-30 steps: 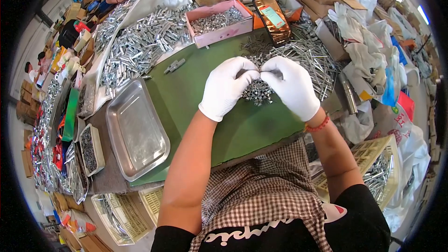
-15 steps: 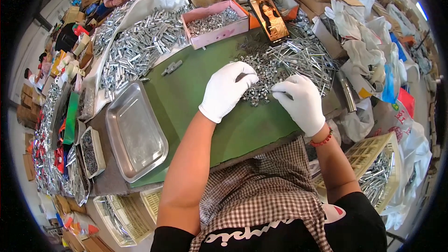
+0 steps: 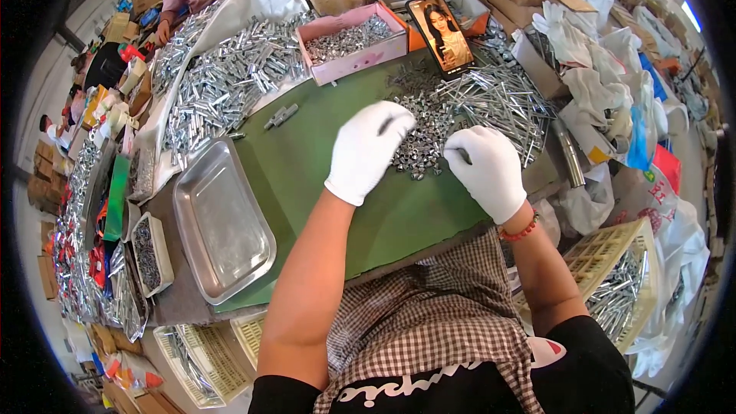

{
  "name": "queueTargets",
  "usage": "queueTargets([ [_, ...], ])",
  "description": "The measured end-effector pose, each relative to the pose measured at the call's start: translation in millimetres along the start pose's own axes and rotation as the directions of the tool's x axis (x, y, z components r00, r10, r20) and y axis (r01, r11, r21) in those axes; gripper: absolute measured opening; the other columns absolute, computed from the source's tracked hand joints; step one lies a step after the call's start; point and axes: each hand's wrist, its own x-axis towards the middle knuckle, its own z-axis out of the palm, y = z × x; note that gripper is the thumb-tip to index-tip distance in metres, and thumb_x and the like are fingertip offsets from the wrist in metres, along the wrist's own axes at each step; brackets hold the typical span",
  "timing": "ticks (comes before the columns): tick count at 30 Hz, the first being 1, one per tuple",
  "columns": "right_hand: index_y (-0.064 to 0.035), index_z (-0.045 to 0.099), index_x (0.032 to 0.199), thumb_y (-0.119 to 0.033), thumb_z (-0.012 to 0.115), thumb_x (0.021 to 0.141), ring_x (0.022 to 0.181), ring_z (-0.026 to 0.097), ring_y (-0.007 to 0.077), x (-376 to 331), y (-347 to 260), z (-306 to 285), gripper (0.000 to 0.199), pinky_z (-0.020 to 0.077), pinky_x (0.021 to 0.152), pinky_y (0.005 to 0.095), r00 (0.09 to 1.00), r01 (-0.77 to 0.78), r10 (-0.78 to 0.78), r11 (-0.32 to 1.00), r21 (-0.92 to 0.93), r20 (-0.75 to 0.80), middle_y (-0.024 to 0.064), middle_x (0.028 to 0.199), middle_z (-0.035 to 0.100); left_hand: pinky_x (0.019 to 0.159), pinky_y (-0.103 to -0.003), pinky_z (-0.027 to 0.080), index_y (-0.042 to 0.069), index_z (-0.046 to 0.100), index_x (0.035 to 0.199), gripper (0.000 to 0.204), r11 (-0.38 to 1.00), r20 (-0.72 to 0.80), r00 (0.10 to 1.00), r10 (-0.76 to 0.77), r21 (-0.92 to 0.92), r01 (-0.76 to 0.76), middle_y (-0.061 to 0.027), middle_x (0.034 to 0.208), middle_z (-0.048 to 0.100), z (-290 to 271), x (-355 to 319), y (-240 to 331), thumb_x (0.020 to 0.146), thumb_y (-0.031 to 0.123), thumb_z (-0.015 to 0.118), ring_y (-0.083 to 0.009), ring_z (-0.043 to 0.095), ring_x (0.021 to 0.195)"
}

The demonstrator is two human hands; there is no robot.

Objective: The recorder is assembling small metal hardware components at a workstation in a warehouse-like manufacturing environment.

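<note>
My left hand [image 3: 368, 152], gloved in white, had its grip curled at the near edge of the pile of small metal parts [image 3: 426, 132]; I could not tell whether it held one. My right hand [image 3: 489, 169] rested just beside the same pile, something dark pinched between its fingers. The pile lay toward the far right of the green worktop [image 3: 307, 169], below a phone [image 3: 441, 32]. A steel tray [image 3: 221, 219] sat at the left edge, a pink box [image 3: 354, 46] at the far edge.

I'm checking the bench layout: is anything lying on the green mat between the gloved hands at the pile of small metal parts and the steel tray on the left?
Nothing visible does. Between the left hand and the steel tray the green mat lies bare; one loose metal piece sits farther back, off that line.
</note>
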Motion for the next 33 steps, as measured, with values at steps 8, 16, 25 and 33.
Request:
queueTargets([
  [8,-0.0106,0.070,0.086,-0.015,0.068,0.087,0.084,0.066,0.0326,44,8,-15,0.005,0.0518,0.075,0.0437,0.999,0.045,-0.045,0.998,-0.038,-0.004,0.0104,0.085,0.067,0.075,-0.028,0.050,0.002,0.071,0.100,0.019,0.961,-0.384,0.894,-0.233,-0.233,0.150,-0.0058,0.084,0.067,-12,6,-21,0.099,0.019,0.063,-0.0124,0.061,0.075],
  [16,-0.0117,0.074,0.088,-0.017,0.057,0.089,0.087,0.069,0.0340,123,36,50,0.017,0.0546,0.081,0.0471,0.966,0.215,-0.169,0.945,-0.246,0.196,0.0146,0.088,0.069,0.076,-0.028,0.050,0.001,0.070,0.102,0.019,0.962,-0.413,0.880,-0.235,-0.227,0.150,-0.0048,0.086,0.068,-13,8,-33,0.099,0.019,0.063,-0.0116,0.061,0.077],
  [25,-0.0072,0.080,0.096,-0.023,0.062,0.087,0.092,0.075,0.0320,169,18,80,0.026,0.0594,0.082,0.0438,0.923,0.149,0.060,0.854,-0.498,0.380,0.0184,0.100,0.076,0.077,-0.029,0.050,0.001,0.070,0.102,0.020,0.956,-0.401,0.879,-0.257,-0.241,0.169,-0.0055,0.087,0.068,-13,7,-29,0.099,0.020,0.063,-0.0125,0.061,0.078],
  [33,-0.0034,0.076,0.097,-0.025,0.063,0.088,0.090,0.074,0.0339,162,26,77,0.027,0.0586,0.083,0.0452,0.930,0.170,0.021,0.860,-0.481,0.366,0.0180,0.095,0.076,0.077,-0.029,0.051,0.001,0.070,0.101,0.021,0.959,-0.396,0.886,-0.241,-0.234,0.157,-0.0065,0.086,0.068,-11,8,-29,0.099,0.021,0.064,-0.0137,0.061,0.077],
])
